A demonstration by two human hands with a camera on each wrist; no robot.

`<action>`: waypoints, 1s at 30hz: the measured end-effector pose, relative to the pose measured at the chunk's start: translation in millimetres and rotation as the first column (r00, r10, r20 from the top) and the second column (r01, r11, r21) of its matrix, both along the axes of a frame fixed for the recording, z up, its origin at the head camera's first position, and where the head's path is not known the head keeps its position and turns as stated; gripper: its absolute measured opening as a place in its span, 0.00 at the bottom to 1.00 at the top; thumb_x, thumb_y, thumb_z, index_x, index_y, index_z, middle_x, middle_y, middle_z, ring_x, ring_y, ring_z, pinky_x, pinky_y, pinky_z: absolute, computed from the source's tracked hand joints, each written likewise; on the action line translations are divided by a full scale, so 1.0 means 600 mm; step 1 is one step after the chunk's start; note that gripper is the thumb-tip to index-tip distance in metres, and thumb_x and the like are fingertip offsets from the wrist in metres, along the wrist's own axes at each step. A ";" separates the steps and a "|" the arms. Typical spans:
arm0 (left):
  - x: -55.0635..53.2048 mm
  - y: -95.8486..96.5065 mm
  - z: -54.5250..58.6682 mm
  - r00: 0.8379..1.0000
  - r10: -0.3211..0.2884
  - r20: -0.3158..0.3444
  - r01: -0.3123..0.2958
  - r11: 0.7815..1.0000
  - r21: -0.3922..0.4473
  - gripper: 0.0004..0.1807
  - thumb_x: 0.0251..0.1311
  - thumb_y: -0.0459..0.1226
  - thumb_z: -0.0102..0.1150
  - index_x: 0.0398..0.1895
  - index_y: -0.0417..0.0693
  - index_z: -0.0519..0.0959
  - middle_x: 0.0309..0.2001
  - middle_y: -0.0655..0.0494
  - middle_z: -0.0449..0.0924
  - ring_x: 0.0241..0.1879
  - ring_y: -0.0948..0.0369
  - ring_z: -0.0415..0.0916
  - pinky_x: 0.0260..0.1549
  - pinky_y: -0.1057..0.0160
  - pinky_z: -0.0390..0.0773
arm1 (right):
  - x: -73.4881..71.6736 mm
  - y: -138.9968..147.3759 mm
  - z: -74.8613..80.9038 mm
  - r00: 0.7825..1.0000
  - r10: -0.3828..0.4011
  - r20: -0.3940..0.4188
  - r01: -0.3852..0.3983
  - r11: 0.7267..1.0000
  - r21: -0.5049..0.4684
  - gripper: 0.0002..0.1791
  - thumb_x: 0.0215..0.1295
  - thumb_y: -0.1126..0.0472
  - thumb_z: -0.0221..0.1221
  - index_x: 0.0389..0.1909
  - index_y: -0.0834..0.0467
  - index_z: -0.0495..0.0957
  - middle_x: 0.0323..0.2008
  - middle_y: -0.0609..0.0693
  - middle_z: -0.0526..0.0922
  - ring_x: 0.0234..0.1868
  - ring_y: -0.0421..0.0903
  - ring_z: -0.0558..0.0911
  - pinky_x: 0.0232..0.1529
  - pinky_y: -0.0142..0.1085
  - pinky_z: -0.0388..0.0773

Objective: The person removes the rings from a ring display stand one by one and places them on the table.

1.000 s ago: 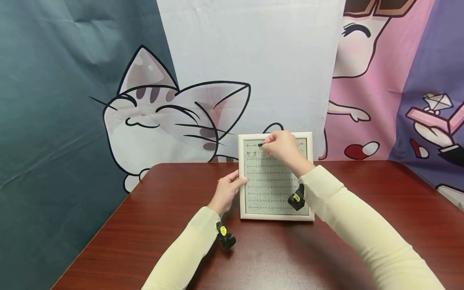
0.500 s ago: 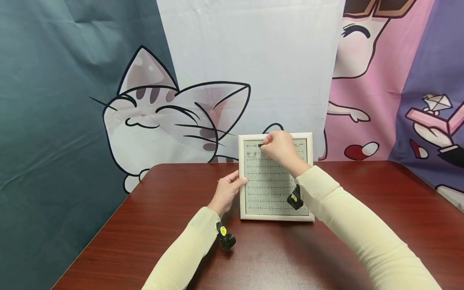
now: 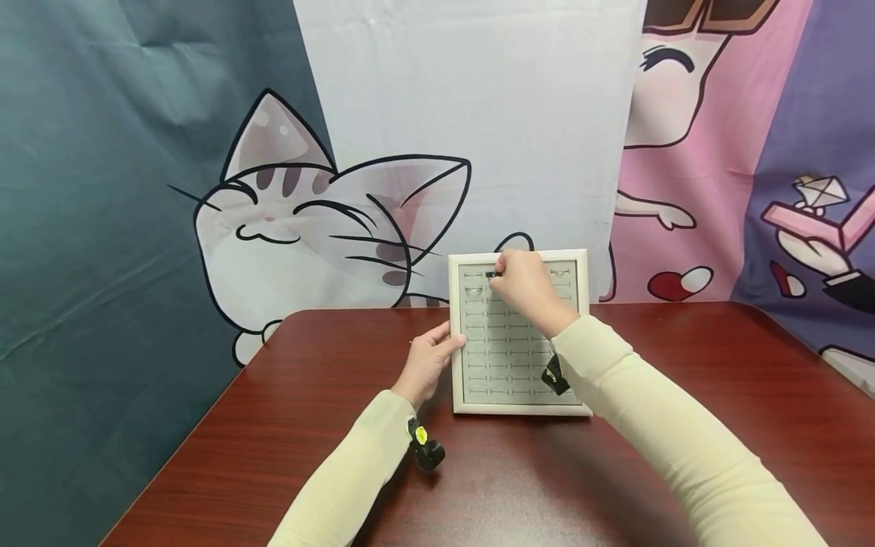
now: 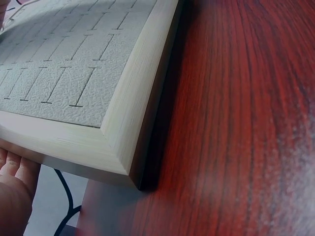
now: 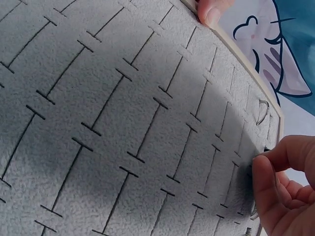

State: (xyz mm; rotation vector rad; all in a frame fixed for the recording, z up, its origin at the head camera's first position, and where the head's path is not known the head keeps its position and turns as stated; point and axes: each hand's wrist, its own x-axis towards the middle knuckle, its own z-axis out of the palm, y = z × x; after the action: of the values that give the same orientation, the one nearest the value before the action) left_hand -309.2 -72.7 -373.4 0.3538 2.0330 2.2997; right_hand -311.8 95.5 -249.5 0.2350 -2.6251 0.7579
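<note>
A cream-framed ring display board [image 3: 522,409], its grey padded face lined with rows of slots, stands upright on the table. My left hand [image 3: 427,358] grips its left edge, thumb on the front and fingers behind. At the top row my right hand [image 3: 525,283] pinches a small black ring [image 3: 493,274] at the second slot, largely covered by the fingertips. One silver ring [image 3: 473,289] sits in the second row's first slot; another ring [image 3: 560,273] is in the top row at right. The right wrist view shows the pinching thumb [image 5: 266,189] close against the pad.
The reddish-brown wooden table [image 3: 328,365] extends around the board. A cartoon-printed cloth backdrop [image 3: 533,114] hangs behind it. Black cables [image 4: 66,194] show beyond the table edge in the left wrist view. Small black cameras [image 3: 427,453] are strapped to both wrists.
My right hand has shifted slightly left, its wrist turning and lowering a little, while the fingertips stay at the same slot. The left hand and board have stayed put.
</note>
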 end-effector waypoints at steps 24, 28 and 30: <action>0.003 -0.003 0.003 0.999 -0.033 0.036 0.034 0.999 -0.010 0.24 0.61 0.33 0.55 0.62 0.41 0.69 0.54 0.42 0.76 0.42 0.62 0.79 0.48 0.60 0.76 | 0.001 0.011 -0.018 0.992 0.071 -0.104 -0.069 0.997 0.022 0.04 0.57 0.66 0.56 0.28 0.63 0.73 0.21 0.53 0.76 0.22 0.45 0.71 0.23 0.32 0.67; 0.017 -0.003 0.019 0.999 -0.036 0.027 0.037 0.999 -0.029 0.24 0.61 0.32 0.54 0.62 0.39 0.68 0.55 0.40 0.75 0.42 0.63 0.79 0.48 0.60 0.76 | -0.002 0.015 -0.021 0.986 0.096 -0.136 -0.097 0.995 -0.005 0.03 0.55 0.67 0.55 0.27 0.63 0.73 0.19 0.52 0.76 0.21 0.45 0.70 0.23 0.32 0.66; 0.026 -0.003 0.029 0.999 -0.037 0.020 0.038 0.999 -0.034 0.24 0.61 0.32 0.54 0.62 0.38 0.68 0.55 0.40 0.75 0.43 0.63 0.79 0.48 0.60 0.76 | -0.002 0.017 -0.022 0.985 0.099 -0.139 -0.103 0.994 -0.021 0.02 0.55 0.66 0.55 0.27 0.62 0.73 0.20 0.52 0.77 0.22 0.45 0.71 0.24 0.33 0.67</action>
State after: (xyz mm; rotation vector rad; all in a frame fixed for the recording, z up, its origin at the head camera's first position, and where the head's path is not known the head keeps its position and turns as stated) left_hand -293.4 -74.6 -356.2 0.3630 2.0360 2.2348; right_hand -313.1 105.8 -262.9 0.4008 -2.4857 0.7821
